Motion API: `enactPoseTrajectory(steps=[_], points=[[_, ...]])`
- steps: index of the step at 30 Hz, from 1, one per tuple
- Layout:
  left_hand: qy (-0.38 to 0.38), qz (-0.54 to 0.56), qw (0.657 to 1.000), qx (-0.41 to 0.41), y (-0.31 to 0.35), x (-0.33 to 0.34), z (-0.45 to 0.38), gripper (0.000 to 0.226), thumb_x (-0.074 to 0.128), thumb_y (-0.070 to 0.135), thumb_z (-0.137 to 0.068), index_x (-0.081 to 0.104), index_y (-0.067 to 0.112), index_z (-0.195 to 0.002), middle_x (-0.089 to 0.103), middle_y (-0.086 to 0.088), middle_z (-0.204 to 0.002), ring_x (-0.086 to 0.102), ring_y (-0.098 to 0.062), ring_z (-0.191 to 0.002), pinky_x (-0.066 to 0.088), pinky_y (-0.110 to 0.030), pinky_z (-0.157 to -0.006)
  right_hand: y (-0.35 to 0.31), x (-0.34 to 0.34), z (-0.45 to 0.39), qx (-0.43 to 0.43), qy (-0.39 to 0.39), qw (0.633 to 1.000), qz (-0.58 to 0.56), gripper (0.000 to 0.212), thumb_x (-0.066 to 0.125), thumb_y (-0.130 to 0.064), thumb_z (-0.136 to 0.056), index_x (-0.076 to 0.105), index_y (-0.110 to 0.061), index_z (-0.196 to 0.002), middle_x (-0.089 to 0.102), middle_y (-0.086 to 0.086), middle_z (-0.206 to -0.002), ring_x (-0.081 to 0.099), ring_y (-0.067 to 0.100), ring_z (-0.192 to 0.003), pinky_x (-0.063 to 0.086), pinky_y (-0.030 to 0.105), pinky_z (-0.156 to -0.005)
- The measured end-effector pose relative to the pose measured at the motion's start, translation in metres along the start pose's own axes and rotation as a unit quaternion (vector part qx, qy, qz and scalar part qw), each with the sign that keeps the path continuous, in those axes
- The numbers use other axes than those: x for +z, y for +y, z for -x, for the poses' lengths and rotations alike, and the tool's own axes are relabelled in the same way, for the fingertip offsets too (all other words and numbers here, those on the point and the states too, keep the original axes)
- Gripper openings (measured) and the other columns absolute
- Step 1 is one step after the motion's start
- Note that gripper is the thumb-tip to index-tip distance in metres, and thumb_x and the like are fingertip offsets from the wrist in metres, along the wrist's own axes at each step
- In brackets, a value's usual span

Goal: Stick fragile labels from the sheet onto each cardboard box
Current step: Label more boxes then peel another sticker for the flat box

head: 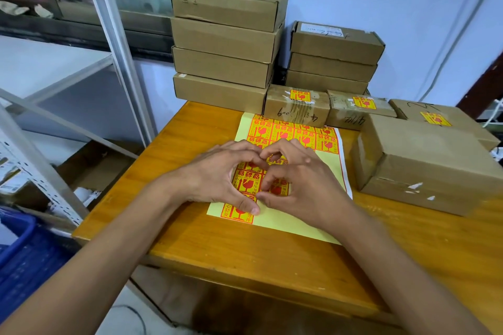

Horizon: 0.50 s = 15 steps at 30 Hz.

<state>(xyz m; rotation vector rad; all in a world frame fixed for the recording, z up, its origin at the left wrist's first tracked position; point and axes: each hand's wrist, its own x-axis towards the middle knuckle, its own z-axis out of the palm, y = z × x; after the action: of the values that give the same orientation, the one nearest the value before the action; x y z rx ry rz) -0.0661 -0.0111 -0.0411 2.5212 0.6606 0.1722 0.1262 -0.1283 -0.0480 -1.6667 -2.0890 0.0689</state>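
Observation:
A pale yellow label sheet (296, 221) lies on the wooden table (245, 250), with red-and-yellow fragile labels (294, 133) still on its far and left parts. My left hand (220, 179) presses the sheet down with arched fingers and thumb. My right hand (304, 187) rests on the sheet beside it, and its thumb and index finger pinch the edge of a label. Three small boxes (296, 113) (351, 114) (446, 128) each carry a label on top. A larger plain cardboard box (427, 168) sits right of the sheet.
Two stacks of flat cardboard boxes (226, 43) (332, 60) stand at the back against the wall. A metal shelf frame (40, 171) stands left of the table, with a blue crate (19, 247) below it. The table's front edge runs close under my forearms.

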Motion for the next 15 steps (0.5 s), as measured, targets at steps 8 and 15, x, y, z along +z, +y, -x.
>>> enactPoseTrajectory(steps=[8,15], points=[[0.0,-0.007,1.0,-0.003,0.0013,0.0003,0.0009,0.087,0.083,0.07,-0.059,0.049,0.045,-0.136,0.035,0.03,-0.146,0.026,0.004,-0.136,0.026,-0.039,-0.119,0.0092,0.0016,-0.0019,0.042,0.066,0.996,-0.048,0.014,0.08,-0.037,-0.086,0.073,-0.029,-0.076,0.054,-0.018,-0.112,0.046,0.004,-0.109,0.043,0.042,-0.096],[-0.005,-0.002,1.0,-0.013,0.0003,0.0015,0.0006,0.099,0.07,0.085,-0.051,0.046,0.046,-0.139,0.038,0.028,-0.147,0.029,0.001,-0.139,0.029,-0.046,-0.119,0.0035,-0.0008,0.0012,0.033,0.008,0.999,-0.03,0.015,0.078,-0.052,-0.083,0.072,-0.039,-0.079,0.051,-0.019,-0.111,0.048,0.008,-0.112,0.039,0.044,-0.102]])
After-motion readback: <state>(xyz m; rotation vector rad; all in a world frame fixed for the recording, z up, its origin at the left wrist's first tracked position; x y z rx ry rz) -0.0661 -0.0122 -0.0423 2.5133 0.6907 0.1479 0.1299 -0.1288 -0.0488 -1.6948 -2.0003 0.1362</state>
